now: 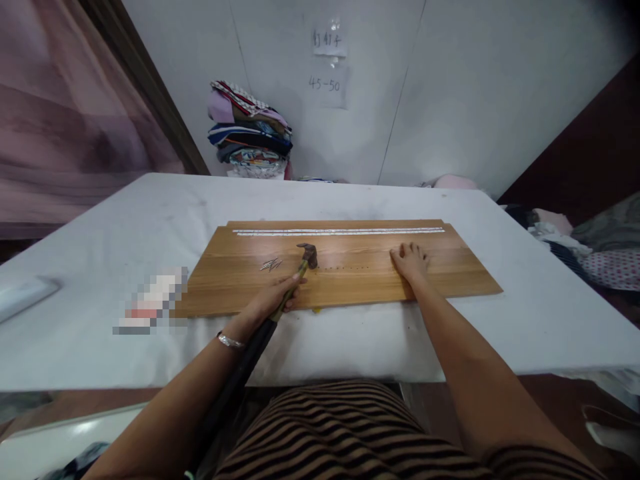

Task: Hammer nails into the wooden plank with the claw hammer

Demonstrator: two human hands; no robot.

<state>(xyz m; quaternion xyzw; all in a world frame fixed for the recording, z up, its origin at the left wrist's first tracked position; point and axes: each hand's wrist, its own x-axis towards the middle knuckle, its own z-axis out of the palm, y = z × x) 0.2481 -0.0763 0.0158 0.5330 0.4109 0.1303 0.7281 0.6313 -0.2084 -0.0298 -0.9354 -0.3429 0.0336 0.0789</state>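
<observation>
A claw hammer (309, 256) is gripped near its head by my left hand (281, 293); its long dark handle slants back along my forearm. The hammer's head is over a wooden board (350, 288), beside a row of small dark dots (345, 268), too small to tell as nail heads or holes. My right hand (411, 261) rests on the board's right half, fingers apart and slightly bent, with nothing visible in it. Left of the hammer lies a small pile of loose nails (271, 265). Two white strips (340, 232) run along the board's far side.
The board lies on a table with a white cover (360, 340). A blurred-out item (153, 300) sits left of the board, and a clear plastic-like roll (25, 297) at the left edge. Folded clothes (253, 130) are stacked behind the table, against the wall.
</observation>
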